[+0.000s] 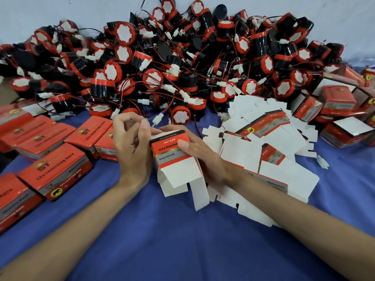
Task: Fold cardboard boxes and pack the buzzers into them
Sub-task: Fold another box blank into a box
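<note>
Gaping white flaps hang from the red box (172, 153) both hands hold.

At frame centre your right hand (194, 151) grips a half-folded box (172, 153), its flaps (178, 177) hanging open, your left hand (132, 142) curled against its other side, buzzers (162, 57) heaped behind.

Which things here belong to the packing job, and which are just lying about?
Job: box, held by left hand and right hand; buzzers; flat blanks; closed boxes.
Lying about: loose white plug; blue cloth.
</note>
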